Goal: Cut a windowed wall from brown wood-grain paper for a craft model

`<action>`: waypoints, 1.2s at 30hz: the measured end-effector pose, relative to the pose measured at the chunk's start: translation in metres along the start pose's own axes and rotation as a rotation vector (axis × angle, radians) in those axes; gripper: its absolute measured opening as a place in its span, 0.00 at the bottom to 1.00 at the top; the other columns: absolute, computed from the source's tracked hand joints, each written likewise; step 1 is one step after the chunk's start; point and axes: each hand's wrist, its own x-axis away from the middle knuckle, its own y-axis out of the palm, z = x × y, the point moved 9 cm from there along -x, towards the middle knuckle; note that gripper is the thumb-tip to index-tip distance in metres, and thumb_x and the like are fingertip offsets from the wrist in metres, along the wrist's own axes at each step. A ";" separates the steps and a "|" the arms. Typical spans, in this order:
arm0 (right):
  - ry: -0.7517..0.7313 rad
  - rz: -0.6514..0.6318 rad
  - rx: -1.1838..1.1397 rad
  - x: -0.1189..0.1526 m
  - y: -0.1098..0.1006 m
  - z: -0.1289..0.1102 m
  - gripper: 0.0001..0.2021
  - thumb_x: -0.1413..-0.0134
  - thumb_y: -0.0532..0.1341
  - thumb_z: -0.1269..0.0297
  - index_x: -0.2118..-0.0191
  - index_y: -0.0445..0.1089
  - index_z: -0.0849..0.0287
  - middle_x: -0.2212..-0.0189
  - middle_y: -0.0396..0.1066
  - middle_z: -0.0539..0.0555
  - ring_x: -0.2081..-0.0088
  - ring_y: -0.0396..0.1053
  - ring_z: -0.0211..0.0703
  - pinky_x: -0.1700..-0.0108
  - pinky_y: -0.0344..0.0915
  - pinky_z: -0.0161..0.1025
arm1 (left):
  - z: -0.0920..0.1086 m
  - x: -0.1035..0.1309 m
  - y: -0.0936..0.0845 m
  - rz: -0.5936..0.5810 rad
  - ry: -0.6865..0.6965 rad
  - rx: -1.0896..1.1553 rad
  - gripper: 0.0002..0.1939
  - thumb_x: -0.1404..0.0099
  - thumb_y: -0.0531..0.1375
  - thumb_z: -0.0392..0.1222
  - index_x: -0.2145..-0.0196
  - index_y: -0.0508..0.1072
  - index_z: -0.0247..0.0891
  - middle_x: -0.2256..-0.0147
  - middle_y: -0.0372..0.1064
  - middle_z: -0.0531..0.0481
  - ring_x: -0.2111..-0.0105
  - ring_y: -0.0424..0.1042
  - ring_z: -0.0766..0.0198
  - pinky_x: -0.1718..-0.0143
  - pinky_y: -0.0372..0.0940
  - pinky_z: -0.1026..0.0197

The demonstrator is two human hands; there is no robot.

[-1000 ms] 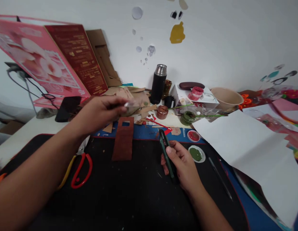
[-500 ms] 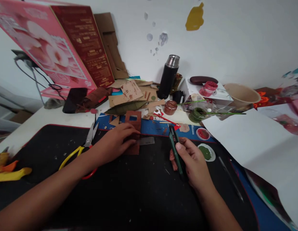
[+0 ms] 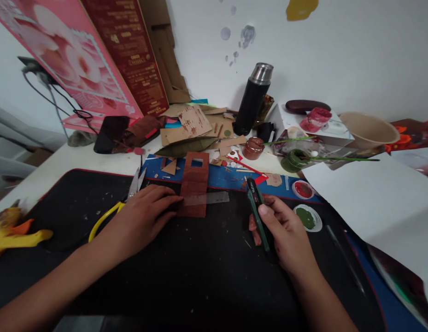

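Note:
My right hand (image 3: 286,230) is closed around a green-and-black utility knife (image 3: 258,212), held upright at a slant with its tip pointing away from me. Behind the knife, a small reddish-brown piece (image 3: 255,230) shows on the black mat. My left hand (image 3: 144,219) has its fingers stretched out, the tips at the left edge of a brown-painted cardboard piece (image 3: 196,177) with a rectangular window cut near its far end. A clear strip (image 3: 214,198) lies across the near part of that cardboard. Under my left wrist are scissors (image 3: 106,219) with yellow handles, partly hidden.
A black flask (image 3: 253,99), a brown paint jar (image 3: 253,148) and a green paint jar (image 3: 293,161) stand behind. Cardboard scraps (image 3: 195,122) and a leaf (image 3: 184,148) lie further back. Paint lids (image 3: 308,218) and a dark pen (image 3: 345,258) are on the right.
My left hand has moved left off the cardboard piece, uncovering more of it and the clear strip. My right hand still holds the knife. The view has tilted down slightly.

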 end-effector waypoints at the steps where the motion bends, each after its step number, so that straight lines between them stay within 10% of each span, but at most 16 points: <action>1: -0.004 0.003 0.002 0.000 -0.001 0.001 0.21 0.41 0.68 0.42 0.57 0.70 0.56 0.77 0.74 0.49 0.83 0.66 0.36 0.82 0.62 0.33 | 0.000 0.000 0.001 -0.007 0.004 0.002 0.16 0.25 0.56 0.48 0.45 0.76 0.43 0.48 0.74 0.42 0.48 0.73 0.50 0.46 0.72 0.42; 36: 0.011 0.005 0.114 -0.001 0.003 0.006 0.20 0.38 0.67 0.44 0.57 0.70 0.56 0.75 0.76 0.49 0.82 0.68 0.35 0.81 0.64 0.31 | 0.055 -0.001 0.003 -0.002 0.326 0.006 0.14 0.26 0.56 0.33 0.47 0.76 0.38 0.54 0.75 0.43 0.55 0.74 0.57 0.54 0.74 0.54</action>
